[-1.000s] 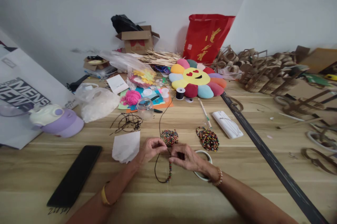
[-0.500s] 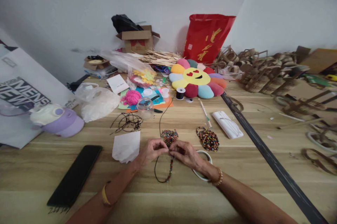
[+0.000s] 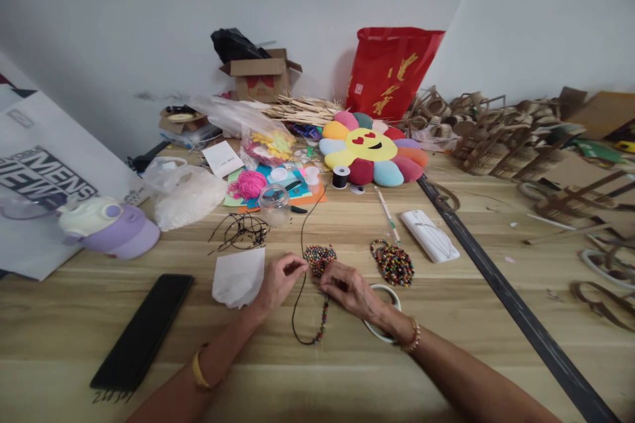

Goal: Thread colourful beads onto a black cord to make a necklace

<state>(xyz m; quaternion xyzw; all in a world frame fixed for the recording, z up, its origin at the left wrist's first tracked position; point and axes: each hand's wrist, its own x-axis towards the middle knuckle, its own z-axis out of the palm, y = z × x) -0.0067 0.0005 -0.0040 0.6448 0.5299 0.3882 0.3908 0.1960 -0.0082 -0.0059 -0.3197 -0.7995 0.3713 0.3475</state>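
Observation:
My right hand (image 3: 350, 290) is pinched on the upper end of a black cord (image 3: 294, 317). Several small coloured beads (image 3: 324, 322) are strung along the part hanging below its fingertips, and the cord loops away to the left. A pile of loose multicoloured beads (image 3: 317, 256) lies just beyond the fingers. To the left of the pile, my left hand (image 3: 280, 281) has thumb and forefinger pressed together; whatever sits between them is too small to make out. A white ring (image 3: 395, 297), like a tape roll, lies partly under my right wrist.
A bundle of bead strings (image 3: 394, 264) and a white power bank (image 3: 429, 235) lie to the right. On the left are white paper (image 3: 238, 276), tangled cords (image 3: 243, 232) and a black phone (image 3: 143, 330). A black spool (image 3: 340, 177) stands before a flower cushion (image 3: 372, 151).
My left hand has moved away from the right fingertips, slightly left and up toward the bead pile. My right hand stays nearly in place with the cord.

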